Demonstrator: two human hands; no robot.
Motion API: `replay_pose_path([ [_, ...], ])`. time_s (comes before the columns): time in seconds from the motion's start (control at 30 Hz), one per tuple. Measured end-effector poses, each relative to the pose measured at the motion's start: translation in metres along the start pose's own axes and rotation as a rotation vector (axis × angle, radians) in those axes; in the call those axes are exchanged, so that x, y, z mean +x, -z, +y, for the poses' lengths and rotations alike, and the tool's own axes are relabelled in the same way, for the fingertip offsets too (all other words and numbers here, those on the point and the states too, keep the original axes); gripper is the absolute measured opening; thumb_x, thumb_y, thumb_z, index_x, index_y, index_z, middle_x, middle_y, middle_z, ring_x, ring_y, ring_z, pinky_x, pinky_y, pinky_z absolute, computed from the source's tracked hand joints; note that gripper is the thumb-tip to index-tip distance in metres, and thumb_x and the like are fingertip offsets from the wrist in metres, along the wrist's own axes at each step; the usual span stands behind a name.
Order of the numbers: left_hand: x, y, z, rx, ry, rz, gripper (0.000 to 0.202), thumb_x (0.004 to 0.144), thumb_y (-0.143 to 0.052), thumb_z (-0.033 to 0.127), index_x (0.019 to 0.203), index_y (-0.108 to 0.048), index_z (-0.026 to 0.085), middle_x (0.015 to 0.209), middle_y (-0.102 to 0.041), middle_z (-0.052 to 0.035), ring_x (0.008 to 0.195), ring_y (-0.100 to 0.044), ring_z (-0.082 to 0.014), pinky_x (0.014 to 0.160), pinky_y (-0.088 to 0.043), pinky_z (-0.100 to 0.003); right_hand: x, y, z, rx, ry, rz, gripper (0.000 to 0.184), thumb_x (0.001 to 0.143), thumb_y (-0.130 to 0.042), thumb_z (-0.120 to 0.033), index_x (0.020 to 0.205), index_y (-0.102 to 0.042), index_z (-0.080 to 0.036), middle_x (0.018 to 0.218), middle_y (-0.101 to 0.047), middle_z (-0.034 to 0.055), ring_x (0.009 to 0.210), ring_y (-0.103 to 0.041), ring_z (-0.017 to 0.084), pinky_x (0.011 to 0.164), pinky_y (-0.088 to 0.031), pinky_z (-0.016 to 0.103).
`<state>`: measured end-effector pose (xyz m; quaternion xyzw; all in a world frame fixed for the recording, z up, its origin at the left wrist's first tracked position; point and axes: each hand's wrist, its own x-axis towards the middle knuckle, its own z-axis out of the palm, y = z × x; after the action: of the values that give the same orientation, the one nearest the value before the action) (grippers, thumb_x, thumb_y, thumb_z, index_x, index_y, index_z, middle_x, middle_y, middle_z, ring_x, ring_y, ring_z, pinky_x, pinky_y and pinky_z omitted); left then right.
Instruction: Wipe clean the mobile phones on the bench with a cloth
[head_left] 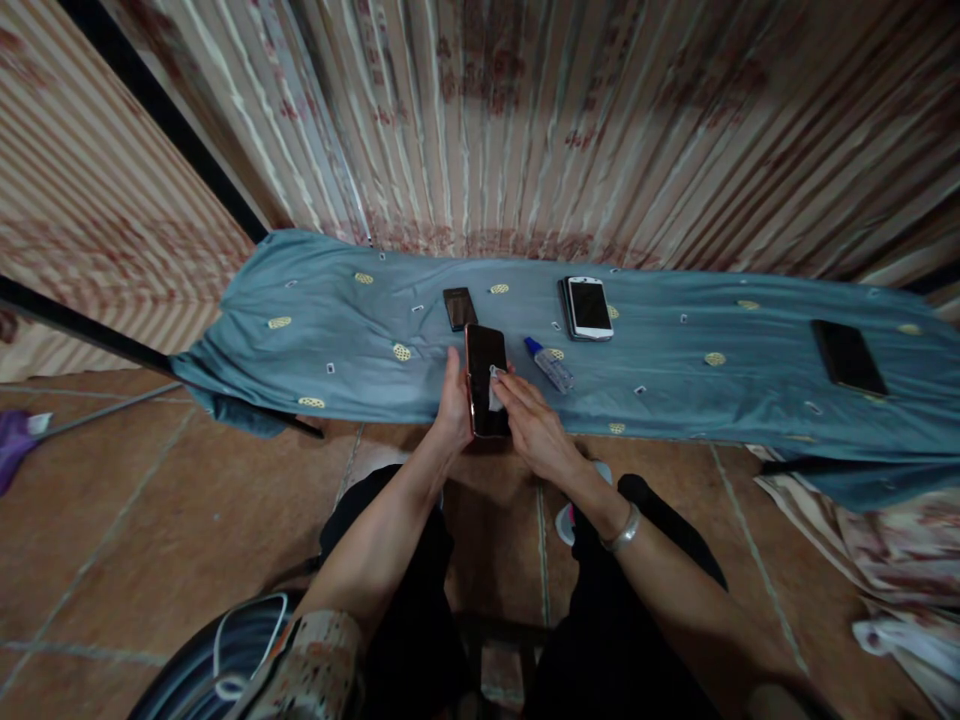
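Note:
My left hand point(453, 405) is wrapped around the left edge of a dark smartphone point(486, 350), its screen facing up above the near edge of the cloth. Fingers of my right hand point(534, 420) press a small white wipe point(495, 390) against the screen's right half. Just right of the phone lies a clear bottle with a blue cap point(553, 366). A small dark device point(459, 309) rests on the cloth behind the phone. Farther right, a white smartphone point(589, 305) sits partly over a dark one.
A blue-green cloth with yellow prints point(675, 400) covers the long narrow surface. At its right end lies a black phone point(849, 357). Pleated curtains point(487, 130) hang behind it. Dark metal bars point(90, 325) stand at the left. Tiled floor point(97, 530) lies below.

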<state>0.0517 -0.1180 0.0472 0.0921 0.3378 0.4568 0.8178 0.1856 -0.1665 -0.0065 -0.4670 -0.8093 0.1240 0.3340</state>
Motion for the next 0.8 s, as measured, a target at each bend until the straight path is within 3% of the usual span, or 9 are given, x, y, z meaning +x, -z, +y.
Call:
replay_pose_path([
  [0.27,-0.003,-0.007,-0.007,0.08,0.033,0.008,0.076,0.102,-0.014,0.058,0.127,-0.068,0.012,0.09,-0.077,-0.0123,0.104,-0.072,-0.027,0.094,-0.057,-0.04,0.002,-0.001,-0.014,-0.011,0.06,-0.003,0.064,0.092,-0.032,-0.003,0.154,-0.042,-0.014,0.153,-0.051,0.0146,0.147,-0.038,0.025,0.122,-0.037,0.055],
  [0.4,-0.005,-0.008,-0.015,0.081,0.045,-0.033,0.073,0.102,-0.017,0.055,0.13,-0.066,0.01,0.096,-0.077,-0.0147,0.104,-0.072,-0.0285,0.097,-0.055,-0.041,0.005,0.002,-0.007,-0.029,0.018,0.002,0.069,0.089,-0.032,-0.002,0.156,-0.037,-0.016,0.156,-0.046,0.0131,0.149,-0.035,0.025,0.123,-0.035,0.056],
  [0.8,-0.01,-0.007,-0.034,0.111,0.076,-0.117,0.062,0.103,-0.026,0.052,0.148,-0.053,0.019,0.126,-0.072,-0.01,0.127,-0.062,-0.0271,0.115,-0.042,-0.041,0.011,0.016,0.01,-0.105,-0.086,0.019,0.072,0.089,-0.033,-0.003,0.159,-0.03,-0.017,0.163,-0.037,0.0114,0.154,-0.027,0.023,0.125,-0.029,0.056],
])
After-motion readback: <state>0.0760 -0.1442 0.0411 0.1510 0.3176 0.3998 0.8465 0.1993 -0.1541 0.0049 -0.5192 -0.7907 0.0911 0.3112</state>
